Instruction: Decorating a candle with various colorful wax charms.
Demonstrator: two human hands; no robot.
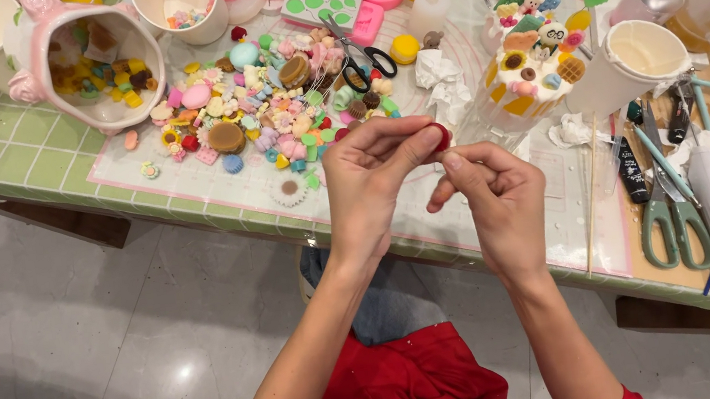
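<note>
Red charm (440,136): tiny, light, stiff, likely slippery; best pinched at its edges.
Left hand (373,178): pinching the charm.
Right hand (496,198): fingertips touching the charm, otherwise empty.

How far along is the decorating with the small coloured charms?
Done: the clear cup already carries many charms on white cream. In hand: the left hand pinches a small round red charm and the right hand picks at it. Left: a pile of loose pastel charms lies unused.
</note>
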